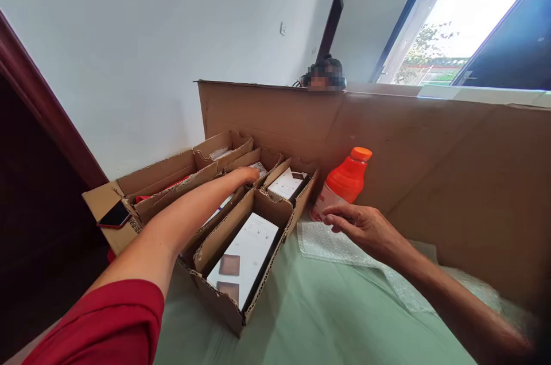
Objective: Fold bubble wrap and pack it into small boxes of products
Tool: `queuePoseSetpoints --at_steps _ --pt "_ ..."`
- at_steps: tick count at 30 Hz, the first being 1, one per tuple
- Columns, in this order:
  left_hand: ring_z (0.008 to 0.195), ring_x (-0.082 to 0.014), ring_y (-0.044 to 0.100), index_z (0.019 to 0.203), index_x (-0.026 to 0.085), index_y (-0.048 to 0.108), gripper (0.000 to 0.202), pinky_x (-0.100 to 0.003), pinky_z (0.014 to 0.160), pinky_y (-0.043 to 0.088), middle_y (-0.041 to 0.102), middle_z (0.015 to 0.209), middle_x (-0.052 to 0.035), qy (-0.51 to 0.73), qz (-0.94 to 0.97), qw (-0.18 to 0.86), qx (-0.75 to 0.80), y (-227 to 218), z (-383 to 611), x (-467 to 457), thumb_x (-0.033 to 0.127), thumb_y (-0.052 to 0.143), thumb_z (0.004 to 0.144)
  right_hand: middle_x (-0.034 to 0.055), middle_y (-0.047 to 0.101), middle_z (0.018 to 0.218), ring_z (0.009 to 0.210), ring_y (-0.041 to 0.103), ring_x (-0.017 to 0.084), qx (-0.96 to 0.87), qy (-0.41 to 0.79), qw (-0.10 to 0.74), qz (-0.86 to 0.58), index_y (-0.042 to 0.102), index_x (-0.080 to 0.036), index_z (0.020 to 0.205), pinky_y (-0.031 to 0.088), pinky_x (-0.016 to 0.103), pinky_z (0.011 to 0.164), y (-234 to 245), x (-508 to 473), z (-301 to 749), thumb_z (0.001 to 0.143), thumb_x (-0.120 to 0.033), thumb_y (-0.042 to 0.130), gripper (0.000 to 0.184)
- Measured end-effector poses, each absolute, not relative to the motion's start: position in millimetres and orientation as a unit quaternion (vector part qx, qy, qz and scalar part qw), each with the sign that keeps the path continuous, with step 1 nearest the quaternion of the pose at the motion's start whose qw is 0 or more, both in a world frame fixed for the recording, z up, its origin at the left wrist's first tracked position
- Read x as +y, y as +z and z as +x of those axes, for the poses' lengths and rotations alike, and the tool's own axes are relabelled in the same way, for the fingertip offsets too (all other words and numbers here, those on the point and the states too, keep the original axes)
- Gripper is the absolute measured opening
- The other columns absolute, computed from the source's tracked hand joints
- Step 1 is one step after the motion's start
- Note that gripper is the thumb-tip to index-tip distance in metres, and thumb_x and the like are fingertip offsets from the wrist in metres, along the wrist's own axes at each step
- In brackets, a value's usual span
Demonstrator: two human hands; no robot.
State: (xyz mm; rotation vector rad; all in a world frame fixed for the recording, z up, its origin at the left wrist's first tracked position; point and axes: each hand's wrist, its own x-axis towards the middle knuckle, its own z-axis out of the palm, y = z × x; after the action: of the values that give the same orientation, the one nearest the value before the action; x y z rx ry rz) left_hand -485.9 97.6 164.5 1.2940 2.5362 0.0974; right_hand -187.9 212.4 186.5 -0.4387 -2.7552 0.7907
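My left hand (248,174) reaches into a middle compartment of the cardboard tray (219,307), beside a bit of bubble wrap (261,168); its fingers are mostly hidden, so I cannot tell what they hold. In front of the orange bottle (346,177), my right hand (359,224) hovers with fingers apart and nothing visible in them. The bottle stands tilted in view, its pale label (329,201) partly behind my fingertips. White boxes lie in the nearer compartments: a long box (253,244) in front and a smaller box (284,184) behind it.
A sheet of bubble wrap (331,244) lies on the green cloth (310,307). A phone (114,214) rests on the tray's left corner. A tall cardboard panel (408,164) stands behind everything, with a person's head (326,73) beyond it.
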Motion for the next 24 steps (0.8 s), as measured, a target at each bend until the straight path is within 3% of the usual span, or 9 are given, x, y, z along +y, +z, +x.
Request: queuePoseSetpoints --at_steps 5,10,14,18,21,24 --pt "0.112 -0.0260 0.064 0.127 0.019 0.061 0.037 -0.044 0.091 0.057 0.062 0.129 -0.0088 0.103 0.416 0.089 0.899 180.0 -472.5 90.2 0.037 0.065 0.095 0.0023 0.074 0.073 0.065 0.069 0.020 -0.955 0.242 0.102 -0.137 0.076 -0.024 0.091 0.050 0.030 0.061 188.0 204.0 -194.6 0.085 -0.050 0.051 0.036" --pt "0.112 -0.0226 0.063 0.124 0.017 0.061 0.032 -0.040 0.095 0.053 0.065 0.123 -0.0087 0.216 0.405 -0.033 0.888 236.6 -476.5 54.0 0.029 0.062 0.095 0.0033 0.075 0.076 0.067 0.068 0.020 -0.957 0.238 0.114 -0.117 0.076 -0.023 0.091 0.050 0.029 0.062 194.9 198.2 -211.1 0.086 -0.051 0.052 0.038" --pt "0.102 -0.0169 0.062 0.146 0.010 0.041 0.057 -0.028 0.087 0.051 0.064 0.125 -0.0108 0.302 0.383 -0.121 0.865 282.3 -502.6 -21.4 0.016 0.050 0.090 0.0015 0.070 0.066 0.060 0.064 0.017 -0.957 0.238 0.138 -0.094 0.076 -0.022 0.090 0.046 0.027 0.056 196.1 185.1 -241.5 0.086 -0.048 0.051 0.037" --pt "0.099 -0.0199 0.060 0.115 0.009 0.066 0.039 -0.029 0.090 0.048 0.069 0.110 -0.0105 0.331 0.292 -0.292 0.849 283.2 -514.0 -103.4 0.016 0.048 0.081 0.0015 0.073 0.071 0.064 0.066 0.017 -0.957 0.213 0.183 -0.078 0.077 -0.022 0.090 0.046 0.026 0.059 203.7 165.7 -281.7 0.085 -0.042 0.051 0.033" --pt "0.104 -0.0243 0.061 0.107 0.014 0.070 0.037 -0.031 0.091 0.046 0.068 0.114 -0.0106 0.202 0.303 -0.216 0.906 259.1 -506.8 -132.5 0.019 0.050 0.077 0.0029 0.078 0.086 0.079 0.070 0.019 -0.958 0.163 0.223 -0.074 0.078 -0.022 0.099 0.049 0.027 0.070 218.5 150.5 -320.6 0.087 -0.034 0.050 0.032" --pt "0.088 -0.0226 0.065 0.084 0.019 0.074 0.022 -0.028 0.078 0.048 0.073 0.099 -0.0065 0.116 0.364 -0.043 0.923 233.6 -504.5 -131.4 0.020 0.060 0.067 0.0051 0.078 0.110 0.099 0.070 0.021 -0.968 0.096 0.217 -0.079 0.075 -0.021 0.112 0.049 0.028 0.086 234.2 135.8 -369.1 0.089 -0.024 0.049 0.035"
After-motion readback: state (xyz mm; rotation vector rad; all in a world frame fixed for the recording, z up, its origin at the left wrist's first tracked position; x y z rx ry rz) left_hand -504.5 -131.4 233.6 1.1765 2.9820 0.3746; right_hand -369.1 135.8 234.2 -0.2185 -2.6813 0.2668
